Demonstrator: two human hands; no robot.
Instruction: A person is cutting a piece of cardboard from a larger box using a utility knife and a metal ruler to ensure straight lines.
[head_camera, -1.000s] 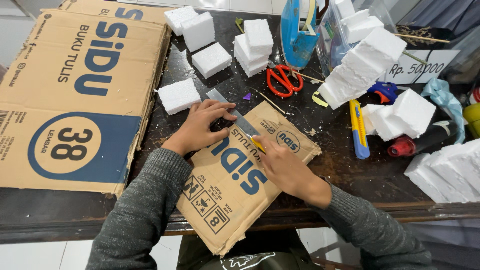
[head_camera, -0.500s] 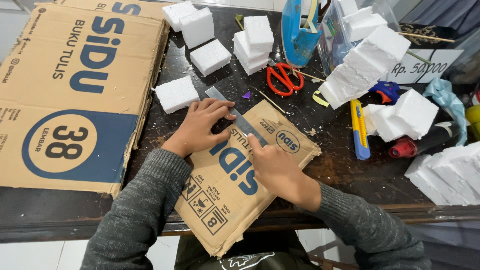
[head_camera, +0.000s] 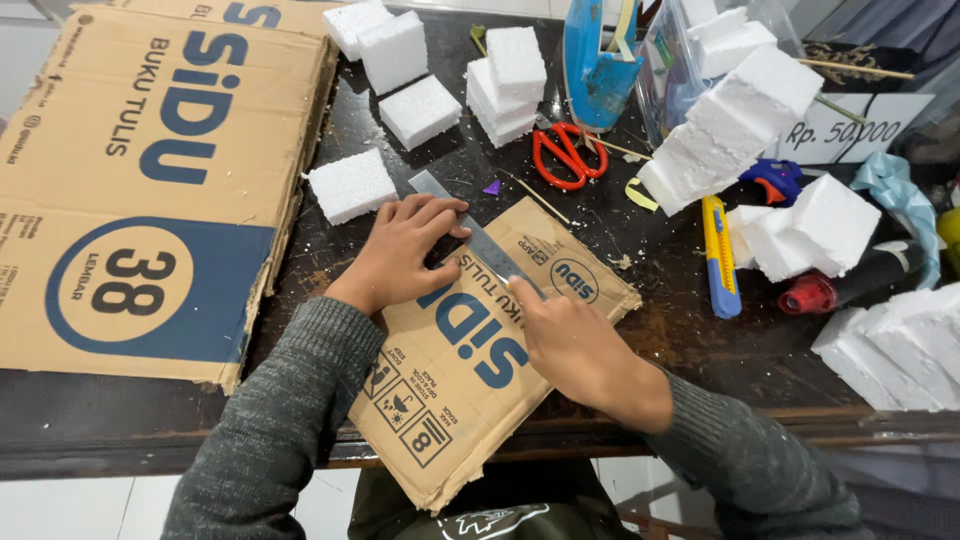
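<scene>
So the left hand (head_camera: 405, 250) is pressed flat, fingers spread, on a metal ruler (head_camera: 470, 232) that lies diagonally across a smaller piece of brown cardboard (head_camera: 470, 350). It's not wrapped around anything, just pinning the ruler down against the card. The right hand (head_camera: 575, 345) sits just below and to the right of it, curled with its fingertips right at the ruler's edge. It looks clenched on something small, but whatever is in there is hidden by the fingers, so I can't tell what it grips.

The cardboard piece sits under both hands on a dark table (head_camera: 700, 340), with its near corner hanging over the table edge toward the person.

Just above the left hand there's a white foam block (head_camera: 350, 185), close to the ruler's far tip. Further out past the fingers are more foam blocks (head_camera: 515, 70) and red-handled scissors (head_camera: 565, 155). Off to the right of the right hand lies a yellow and blue utility knife (head_camera: 720, 255), well apart from it. To the left of the left hand is a big flattened cardboard box (head_camera: 150, 180).
</scene>
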